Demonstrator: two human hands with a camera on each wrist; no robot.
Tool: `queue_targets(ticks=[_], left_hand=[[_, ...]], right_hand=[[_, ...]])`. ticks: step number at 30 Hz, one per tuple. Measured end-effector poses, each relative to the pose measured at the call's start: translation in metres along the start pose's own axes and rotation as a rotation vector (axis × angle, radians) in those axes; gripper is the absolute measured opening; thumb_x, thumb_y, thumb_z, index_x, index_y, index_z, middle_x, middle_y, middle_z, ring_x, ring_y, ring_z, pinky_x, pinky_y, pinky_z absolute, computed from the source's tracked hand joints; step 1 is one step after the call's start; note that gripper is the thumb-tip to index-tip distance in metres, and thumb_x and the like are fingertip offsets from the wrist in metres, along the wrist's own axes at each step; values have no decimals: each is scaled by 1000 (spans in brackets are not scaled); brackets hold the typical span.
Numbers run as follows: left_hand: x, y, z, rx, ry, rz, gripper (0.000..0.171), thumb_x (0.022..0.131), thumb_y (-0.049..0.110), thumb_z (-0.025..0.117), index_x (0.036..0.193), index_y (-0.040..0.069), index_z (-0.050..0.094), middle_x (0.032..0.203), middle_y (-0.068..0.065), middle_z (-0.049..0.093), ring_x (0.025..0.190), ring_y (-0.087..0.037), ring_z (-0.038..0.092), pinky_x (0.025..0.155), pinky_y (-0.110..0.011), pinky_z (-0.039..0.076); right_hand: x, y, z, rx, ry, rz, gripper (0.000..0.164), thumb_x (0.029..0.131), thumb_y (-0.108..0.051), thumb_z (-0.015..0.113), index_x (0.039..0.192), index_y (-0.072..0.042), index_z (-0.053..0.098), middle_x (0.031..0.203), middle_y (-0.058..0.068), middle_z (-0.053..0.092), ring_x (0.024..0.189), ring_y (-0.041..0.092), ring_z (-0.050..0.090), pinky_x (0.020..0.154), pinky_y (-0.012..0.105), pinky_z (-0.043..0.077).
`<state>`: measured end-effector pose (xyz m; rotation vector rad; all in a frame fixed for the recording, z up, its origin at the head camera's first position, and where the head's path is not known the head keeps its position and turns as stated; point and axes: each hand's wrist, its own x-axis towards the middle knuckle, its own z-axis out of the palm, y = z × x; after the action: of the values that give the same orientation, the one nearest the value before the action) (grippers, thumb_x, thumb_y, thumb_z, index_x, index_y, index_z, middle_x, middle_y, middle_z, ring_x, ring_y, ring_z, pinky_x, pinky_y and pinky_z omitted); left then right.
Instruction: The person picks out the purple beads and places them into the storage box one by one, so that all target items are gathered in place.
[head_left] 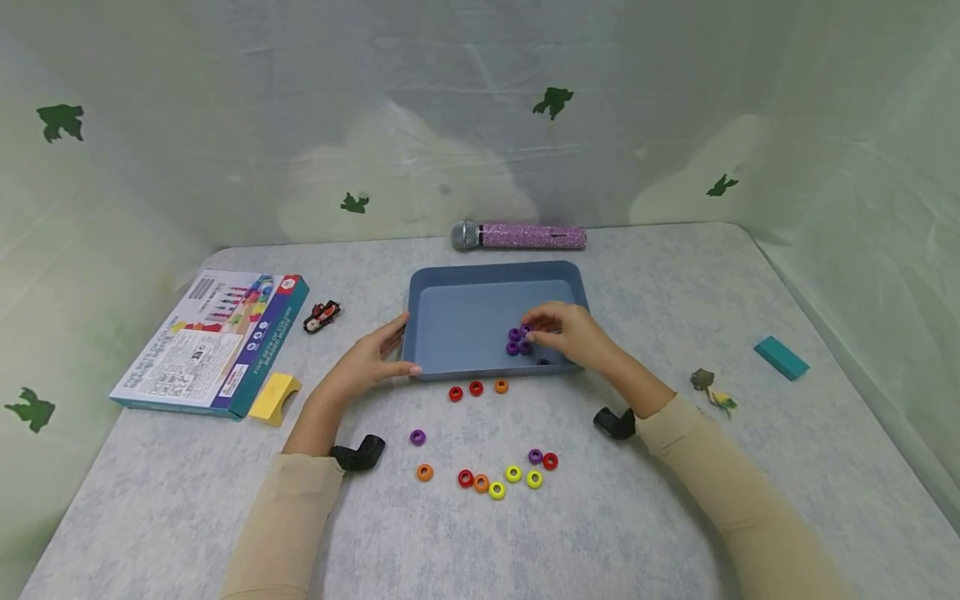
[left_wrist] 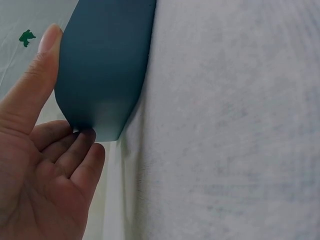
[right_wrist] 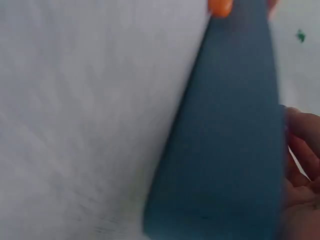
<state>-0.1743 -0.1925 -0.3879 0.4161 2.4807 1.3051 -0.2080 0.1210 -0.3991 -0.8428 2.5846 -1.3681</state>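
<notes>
A shallow blue-grey tray [head_left: 480, 308] lies in the middle of the table. My left hand [head_left: 367, 360] holds its near left corner, thumb at the front wall and fingers along the left side; the left wrist view shows thumb and fingertips against the tray wall [left_wrist: 105, 65]. Over the tray's near right part, my right hand [head_left: 573, 333] pinches a purple bead [head_left: 527, 330] between thumb and forefinger. Several other purple beads [head_left: 512, 348] lie in the tray just beside it. In the right wrist view the tray wall hides part of that hand [right_wrist: 302, 155].
In front of the tray lie several red [head_left: 465, 478], orange [head_left: 424, 472], yellow [head_left: 534, 478] and purple beads [head_left: 417, 437]. A glittery microphone [head_left: 525, 236] lies behind it. Leftward are a box [head_left: 202, 342], yellow block [head_left: 274, 398] and toy car [head_left: 322, 317]; rightward, a teal block [head_left: 782, 358].
</notes>
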Motion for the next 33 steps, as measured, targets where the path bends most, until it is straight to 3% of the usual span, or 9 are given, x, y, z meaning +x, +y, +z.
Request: queue_targets(ticks=[8, 16, 20, 26, 30, 33], left_hand=[[0, 0, 0, 0, 1, -11, 85, 69, 19, 67, 134, 9, 12, 136, -9, 11, 121, -24, 18, 97, -35, 22], [-1, 2, 0, 0, 1, -22, 85, 69, 19, 67, 134, 9, 12, 136, -8, 10, 121, -24, 18, 97, -35, 22], [0, 3, 0, -1, 1, -22, 85, 69, 18, 66, 134, 9, 12, 136, -8, 11, 121, -24, 18, 97, -35, 22], [5, -9, 0, -5, -2, -11, 86, 68, 23, 67, 134, 12, 13, 136, -6, 11, 121, -22, 19, 97, -34, 22], [10, -23, 0, 15, 2, -7, 90, 64, 33, 67, 134, 17, 13, 136, -1, 11, 121, -18, 19, 97, -32, 23], [11, -28, 0, 22, 4, 5, 92, 63, 37, 67, 134, 18, 12, 136, 0, 11, 120, -17, 20, 97, -31, 23]], right_hand=[[19, 21, 2, -77, -94, 139, 18, 77, -12, 58, 96, -10, 61, 89, -1, 58, 80, 9, 53, 70, 25, 46], [21, 20, 3, -114, -161, 178, 21, 79, -13, 57, 99, -11, 59, 90, -1, 57, 81, 10, 52, 70, 26, 46], [15, 12, 0, -71, -104, 104, 28, 77, -17, 58, 103, -8, 56, 97, 3, 56, 85, 11, 51, 74, 26, 44], [-11, -12, -2, 3, -56, -122, 37, 76, -25, 59, 107, -4, 52, 102, 10, 52, 89, 22, 49, 77, 36, 43], [-35, -26, 6, 37, -93, -209, 37, 75, -24, 60, 106, -5, 53, 101, 10, 52, 90, 23, 50, 76, 35, 44], [-53, -29, 16, 44, -170, -202, 37, 75, -23, 60, 107, -5, 52, 101, 8, 53, 90, 21, 50, 76, 32, 44]])
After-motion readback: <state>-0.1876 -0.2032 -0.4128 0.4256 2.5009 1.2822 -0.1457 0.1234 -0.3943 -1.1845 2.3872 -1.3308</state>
